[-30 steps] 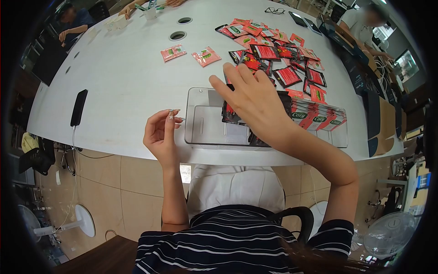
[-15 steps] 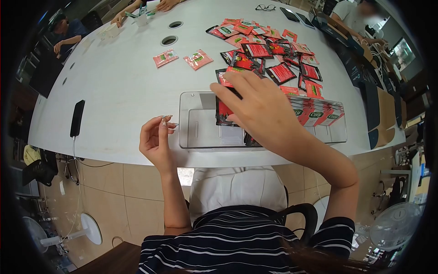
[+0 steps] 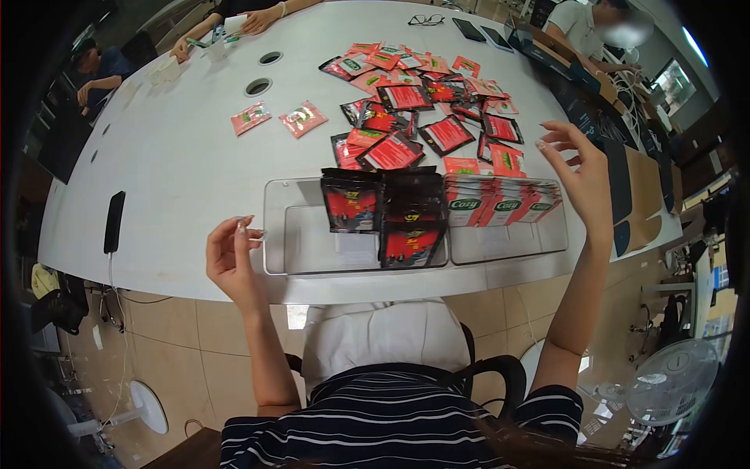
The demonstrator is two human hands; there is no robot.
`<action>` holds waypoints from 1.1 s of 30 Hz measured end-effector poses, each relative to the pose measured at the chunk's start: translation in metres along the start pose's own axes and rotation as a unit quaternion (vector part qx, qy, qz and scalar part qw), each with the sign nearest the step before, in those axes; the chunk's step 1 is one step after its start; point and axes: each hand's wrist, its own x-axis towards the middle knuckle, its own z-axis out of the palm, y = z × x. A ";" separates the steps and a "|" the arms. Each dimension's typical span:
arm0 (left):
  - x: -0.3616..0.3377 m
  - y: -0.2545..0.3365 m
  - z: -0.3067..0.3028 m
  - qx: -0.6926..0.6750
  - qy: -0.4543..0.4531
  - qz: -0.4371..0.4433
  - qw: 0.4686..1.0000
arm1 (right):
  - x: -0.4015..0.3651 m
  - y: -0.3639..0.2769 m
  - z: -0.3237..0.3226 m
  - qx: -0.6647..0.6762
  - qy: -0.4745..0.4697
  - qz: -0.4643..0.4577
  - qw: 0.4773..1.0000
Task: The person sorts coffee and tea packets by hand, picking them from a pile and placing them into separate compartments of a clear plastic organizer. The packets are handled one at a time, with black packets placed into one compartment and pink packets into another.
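Note:
My left hand [image 3: 232, 256] is beside the left end of a clear plastic bin [image 3: 275, 262], its fingers loosely curled and nothing visible in them. Black-and-red sachets [image 3: 412, 238] stand in that bin in two stacks, the right one reaching nearer to me. My right hand [image 3: 580, 168] is raised past the right end of a second clear bin [image 3: 512, 250], fingers apart and holding nothing. Upright pink Cozy sachets [image 3: 504, 205] fill the back of this second bin in rows. Behind both bins lies a loose pile of pink and black-red sachets [image 3: 447, 134].
Two pink sachets [image 3: 303, 119] lie apart at the left. A phone [image 3: 115, 223] with a cable rests near the left edge. Open cardboard boxes [image 3: 642, 187] line the right side. Glasses [image 3: 426, 20] and two more phones [image 3: 469, 30] lie at the back. Other people sit around the table.
My right hand has swung from above the left bin out to the right, uncovering the black-and-red stacks. My left hand stays by the bin's left end. The whole view has shifted slightly.

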 end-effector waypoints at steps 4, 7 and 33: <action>0.005 0.004 0.006 0.046 -0.035 -0.039 0.998 | 0.020 0.071 -0.009 0.057 -0.060 0.034 0.996; 0.005 0.004 0.009 0.089 -0.079 -0.048 0.992 | 0.040 0.110 0.005 0.114 -0.137 0.015 0.984; 0.063 0.003 0.012 0.244 -0.241 -0.053 0.938 | 0.049 0.161 0.060 0.157 -0.143 0.039 0.976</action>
